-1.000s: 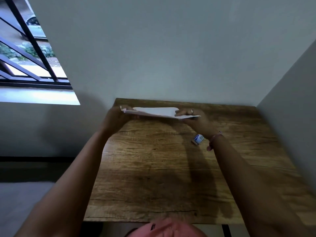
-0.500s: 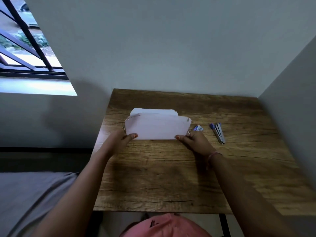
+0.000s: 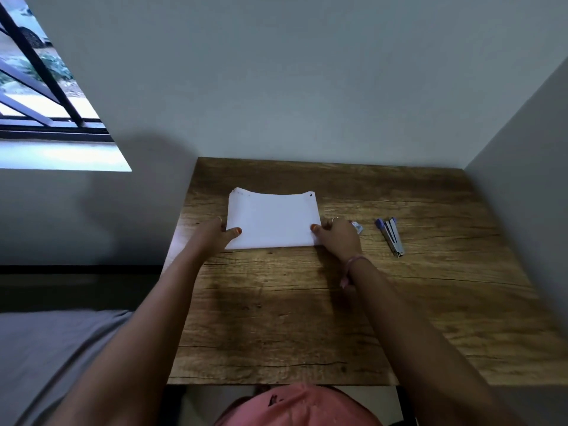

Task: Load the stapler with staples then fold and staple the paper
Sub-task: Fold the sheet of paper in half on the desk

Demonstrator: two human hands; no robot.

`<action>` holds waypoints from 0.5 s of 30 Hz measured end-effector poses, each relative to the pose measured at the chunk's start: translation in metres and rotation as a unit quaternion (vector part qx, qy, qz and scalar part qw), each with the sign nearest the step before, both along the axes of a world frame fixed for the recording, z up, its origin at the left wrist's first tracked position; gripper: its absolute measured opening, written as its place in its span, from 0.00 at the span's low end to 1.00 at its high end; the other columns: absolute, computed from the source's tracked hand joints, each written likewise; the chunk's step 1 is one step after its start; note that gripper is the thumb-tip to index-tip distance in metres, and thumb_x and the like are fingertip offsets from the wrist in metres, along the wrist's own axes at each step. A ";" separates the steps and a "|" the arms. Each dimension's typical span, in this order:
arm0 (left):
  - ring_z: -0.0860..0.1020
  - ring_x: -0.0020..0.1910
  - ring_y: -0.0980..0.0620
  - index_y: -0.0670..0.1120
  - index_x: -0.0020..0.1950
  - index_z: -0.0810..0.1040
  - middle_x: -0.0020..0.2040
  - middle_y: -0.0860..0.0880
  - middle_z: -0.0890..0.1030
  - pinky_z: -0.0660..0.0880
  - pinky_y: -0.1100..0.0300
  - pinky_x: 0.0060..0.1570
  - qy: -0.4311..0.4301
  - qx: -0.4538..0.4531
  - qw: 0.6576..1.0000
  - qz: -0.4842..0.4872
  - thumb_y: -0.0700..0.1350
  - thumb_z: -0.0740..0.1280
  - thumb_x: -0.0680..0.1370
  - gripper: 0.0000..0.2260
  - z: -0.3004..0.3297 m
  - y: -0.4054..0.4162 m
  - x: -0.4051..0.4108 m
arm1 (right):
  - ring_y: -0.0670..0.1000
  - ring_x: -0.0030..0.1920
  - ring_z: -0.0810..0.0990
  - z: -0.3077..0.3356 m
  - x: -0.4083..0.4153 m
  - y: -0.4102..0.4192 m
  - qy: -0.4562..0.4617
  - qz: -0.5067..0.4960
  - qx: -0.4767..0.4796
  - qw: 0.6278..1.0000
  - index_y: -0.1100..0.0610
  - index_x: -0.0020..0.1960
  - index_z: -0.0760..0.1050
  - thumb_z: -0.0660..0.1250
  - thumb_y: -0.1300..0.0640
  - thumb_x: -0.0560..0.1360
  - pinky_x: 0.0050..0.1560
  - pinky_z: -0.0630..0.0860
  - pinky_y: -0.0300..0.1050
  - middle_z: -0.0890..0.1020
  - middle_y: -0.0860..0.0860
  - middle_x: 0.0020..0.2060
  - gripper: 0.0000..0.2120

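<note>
Head view, looking down over both arms. Folded paper (image 3: 273, 221) flat on the wooden counter (image 3: 307, 318), toward the far side, fold apparently at the near edge, far edges slightly curled and not quite flush. Left hand (image 3: 215, 236) at the paper's near left corner, thumb on top and the other fingers curled at or under the edge, pinching it. Right hand (image 3: 338, 236) at the near right corner, likewise thumb on top, fingers bent around the edge. Both gripping the sheet only, nothing else held. Small staple box (image 3: 357, 226) just beside the right hand, partly hidden behind it. Blue and silver stapler (image 3: 391, 236) further right, apart from the paper, lying closed and untouched on the counter. Whether loaded with staples: could not tell from here.

Step in hand, judged from the layout: the folding, near its end, with the crease being set. Stapling not yet done. Next move likely called for: pressing along the fold to flatten it, squaring the loose far edges, then freeing the right hand to reach past the box for the stapler while the left kept the sheet steady.
</note>
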State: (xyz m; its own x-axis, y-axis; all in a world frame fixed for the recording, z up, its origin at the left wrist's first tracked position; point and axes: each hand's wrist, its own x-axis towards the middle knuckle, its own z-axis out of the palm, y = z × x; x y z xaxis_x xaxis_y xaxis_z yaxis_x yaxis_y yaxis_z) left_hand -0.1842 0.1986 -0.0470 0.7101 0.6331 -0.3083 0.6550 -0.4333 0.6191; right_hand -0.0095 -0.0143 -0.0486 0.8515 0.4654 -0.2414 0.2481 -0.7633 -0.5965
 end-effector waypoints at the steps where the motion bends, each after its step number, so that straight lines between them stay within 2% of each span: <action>1: 0.78 0.52 0.45 0.40 0.62 0.76 0.57 0.43 0.81 0.76 0.50 0.54 0.014 0.004 1.000 -0.002 0.55 0.66 0.77 0.21 0.000 0.001 0.002 | 0.51 0.39 0.75 0.000 0.000 0.003 -0.007 -0.007 -0.014 1.000 0.60 0.46 0.79 0.65 0.46 0.76 0.40 0.69 0.44 0.80 0.54 0.39 0.16; 3: 0.78 0.53 0.45 0.40 0.62 0.76 0.57 0.43 0.81 0.75 0.51 0.53 0.031 0.014 0.999 -0.007 0.55 0.65 0.77 0.22 -0.002 0.003 0.005 | 0.52 0.40 0.75 -0.001 -0.001 0.006 -0.017 -0.021 -0.035 0.999 0.60 0.47 0.79 0.65 0.47 0.76 0.39 0.68 0.43 0.81 0.54 0.42 0.16; 8: 0.78 0.53 0.44 0.40 0.61 0.75 0.57 0.43 0.80 0.74 0.53 0.51 0.053 0.048 0.997 -0.007 0.56 0.64 0.78 0.21 -0.004 0.002 0.010 | 0.56 0.50 0.80 -0.004 -0.005 0.011 -0.023 -0.042 -0.052 0.997 0.60 0.55 0.78 0.63 0.47 0.77 0.45 0.72 0.46 0.82 0.57 0.49 0.18; 12: 0.76 0.59 0.42 0.40 0.65 0.72 0.62 0.42 0.78 0.72 0.52 0.55 0.056 0.073 0.996 -0.003 0.55 0.63 0.78 0.23 -0.004 -0.001 0.013 | 0.57 0.52 0.80 -0.005 -0.007 0.011 -0.026 -0.048 -0.045 0.997 0.61 0.56 0.77 0.62 0.48 0.77 0.44 0.70 0.44 0.82 0.58 0.51 0.18; 15: 0.76 0.60 0.42 0.39 0.66 0.72 0.63 0.41 0.78 0.70 0.54 0.52 0.056 0.080 0.995 -0.002 0.54 0.63 0.78 0.23 -0.004 -0.002 0.014 | 0.58 0.52 0.80 -0.005 -0.008 0.013 -0.030 -0.051 -0.048 0.997 0.61 0.56 0.77 0.62 0.48 0.77 0.44 0.70 0.45 0.82 0.58 0.52 0.17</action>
